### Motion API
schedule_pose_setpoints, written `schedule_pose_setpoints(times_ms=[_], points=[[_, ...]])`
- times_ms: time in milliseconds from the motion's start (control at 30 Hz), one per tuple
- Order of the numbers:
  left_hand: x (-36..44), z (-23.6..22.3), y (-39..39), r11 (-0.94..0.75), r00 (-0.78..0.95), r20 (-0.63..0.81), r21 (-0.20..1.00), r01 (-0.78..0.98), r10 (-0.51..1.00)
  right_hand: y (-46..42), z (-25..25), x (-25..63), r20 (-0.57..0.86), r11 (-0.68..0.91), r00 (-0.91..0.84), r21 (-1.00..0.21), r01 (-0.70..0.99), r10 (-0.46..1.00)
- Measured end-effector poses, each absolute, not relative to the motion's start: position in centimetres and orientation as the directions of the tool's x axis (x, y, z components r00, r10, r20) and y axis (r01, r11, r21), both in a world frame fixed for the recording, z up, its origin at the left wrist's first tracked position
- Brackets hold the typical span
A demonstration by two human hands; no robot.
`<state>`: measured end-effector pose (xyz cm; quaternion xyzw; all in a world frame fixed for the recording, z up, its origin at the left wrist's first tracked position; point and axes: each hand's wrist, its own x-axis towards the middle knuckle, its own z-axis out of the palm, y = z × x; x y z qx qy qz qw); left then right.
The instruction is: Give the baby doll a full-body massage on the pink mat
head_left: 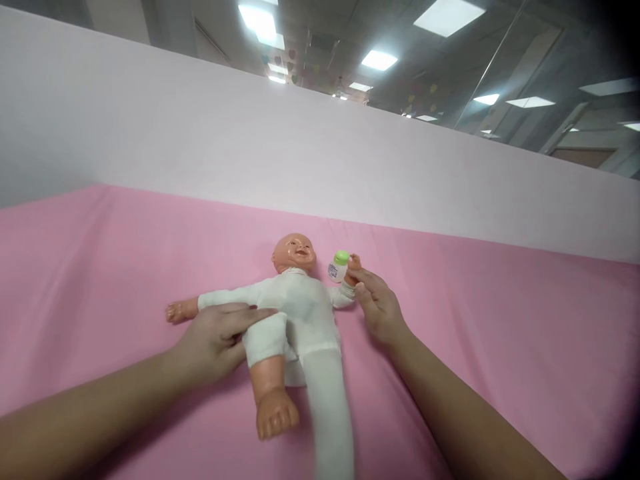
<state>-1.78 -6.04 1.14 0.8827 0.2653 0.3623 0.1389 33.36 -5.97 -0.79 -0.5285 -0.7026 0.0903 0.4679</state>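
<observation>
A baby doll [300,313] in a white suit lies on its back on the pink sheet [500,320], head toward the far wall. My left hand [217,337] rests on the doll's side and raised leg, fingers stretched flat over the white cloth. My right hand [377,303] is closed around the doll's wrist at its far arm. A small white bottle [339,266] with a green cap stands right beside that doll hand, touching or nearly touching my fingertips. One doll leg is bare from the knee, with the foot [276,413] pointing at me; the other is covered by white cloth.
A pale pink partition wall [250,147] runs along the far edge of the sheet. Above it show ceiling lights and glass panels. The sheet stretches wide to the left and right of the doll.
</observation>
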Motion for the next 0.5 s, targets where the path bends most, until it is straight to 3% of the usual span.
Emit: schedule_pose_setpoints(times_ms=[100, 200, 333, 500], points=[[-1.4, 1.3, -5.3, -0.593, 0.511, 0.341, 0.639, 0.490, 0.789, -6.6, -0.7, 31.3, 0.584, 0.557, -0.249, -0.435, 0.708, 0.773], [-0.7, 1.7, -5.1, -0.468, 0.490, 0.214, 0.738, 0.486, 0.845, -7.0, -0.8, 29.9, 0.483, 0.590, -0.398, -0.354, 0.725, 0.780], [-0.5, 1.8, -5.0, -0.465, 0.506, 0.211, 0.760, 0.454, 0.837, -7.2, -0.9, 29.1, 0.419, 0.588, -0.445, -0.322, 0.743, 0.791], [-1.1, 1.1, -5.1, -0.530, 0.513, 0.280, 0.723, 0.444, 0.811, -6.9, -1.1, 29.8, 0.482, 0.575, -0.384, -0.351, 0.739, 0.788]])
